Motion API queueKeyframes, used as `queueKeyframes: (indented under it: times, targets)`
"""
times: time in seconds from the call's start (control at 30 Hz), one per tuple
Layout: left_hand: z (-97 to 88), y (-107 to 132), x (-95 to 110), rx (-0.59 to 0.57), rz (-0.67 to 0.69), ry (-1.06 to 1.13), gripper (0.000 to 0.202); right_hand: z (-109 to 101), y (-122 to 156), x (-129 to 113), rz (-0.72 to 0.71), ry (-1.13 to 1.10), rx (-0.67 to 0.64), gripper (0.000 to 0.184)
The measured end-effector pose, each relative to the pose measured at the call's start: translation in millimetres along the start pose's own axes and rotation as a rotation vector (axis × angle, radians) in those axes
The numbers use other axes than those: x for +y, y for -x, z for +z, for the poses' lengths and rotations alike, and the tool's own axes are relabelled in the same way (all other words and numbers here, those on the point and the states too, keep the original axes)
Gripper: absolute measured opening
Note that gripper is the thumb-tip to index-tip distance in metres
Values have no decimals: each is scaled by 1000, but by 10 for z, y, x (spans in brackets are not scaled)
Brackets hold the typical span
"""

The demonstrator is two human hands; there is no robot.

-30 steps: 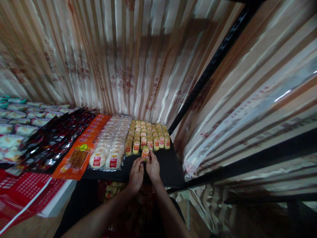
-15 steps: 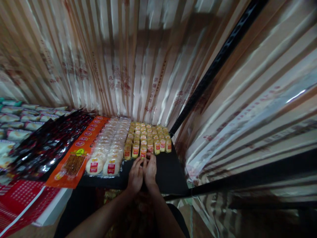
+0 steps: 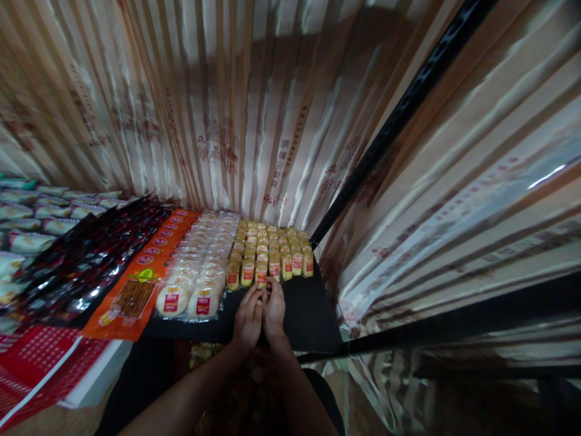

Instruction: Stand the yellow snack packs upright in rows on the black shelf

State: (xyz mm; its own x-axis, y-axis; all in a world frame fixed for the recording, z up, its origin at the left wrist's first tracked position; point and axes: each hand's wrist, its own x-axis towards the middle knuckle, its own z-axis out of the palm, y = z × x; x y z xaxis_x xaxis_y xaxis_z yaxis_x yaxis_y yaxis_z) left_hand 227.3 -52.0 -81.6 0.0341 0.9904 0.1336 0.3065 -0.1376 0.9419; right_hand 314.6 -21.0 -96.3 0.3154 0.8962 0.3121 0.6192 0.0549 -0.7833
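Observation:
My left hand [image 3: 247, 318] and my right hand [image 3: 273, 310] are side by side at the front of a block of small yellow wrapped snack packs. Their closed fingertips meet at the lower end of one yellow snack pack [image 3: 261, 274] with a red label, in the front row. Its lower edge is partly hidden by the fingers. The other packs stand in close rows behind and beside it on a black shelf [image 3: 308, 315]. To the left of my hands lie two rows of round white cakes [image 3: 202, 303] in clear wrappers.
An orange snack bag [image 3: 129, 300], dark shiny packets [image 3: 91, 260] and pale wrapped packs [image 3: 31, 242] lie further left. A red basket [image 3: 40, 369] is at the lower left. Behind hangs a pleated sheet [image 3: 218, 121], and a black post [image 3: 385, 139] slants up at the right.
The view has shifted slightly. Both hands stay at the same front-row snack pack, with almost no movement relative to the shelf.

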Motion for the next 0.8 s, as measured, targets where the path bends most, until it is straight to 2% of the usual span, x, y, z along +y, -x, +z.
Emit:
queueKeyframes:
  times: [0.17,0.3,0.47,0.57,0.63,0.67,0.8]
  targets:
    - [-55,3,84,-17,40,-59,36,-107,98,-109,-62,72,14,37]
    - [-128,104,108,-13,125,-125,33,-219,328,-225,-94,71,42,34]
    - [-280,479,110,-66,260,-113,27,-338,801,-272,-58,-18,25,29]
    - [-380,758,45,-139,247,-107,27,-368,1123,-224,-34,-28,-30,27]
    - [-432,917,-54,-200,161,-165,27,-369,1308,-171,-9,39,-126,28]
    - [-451,984,-119,-237,93,-207,27,-365,1383,-143,14,100,-214,28]
    - [-483,1201,-408,-463,-232,-251,24,-316,1567,-41,136,452,-761,33]
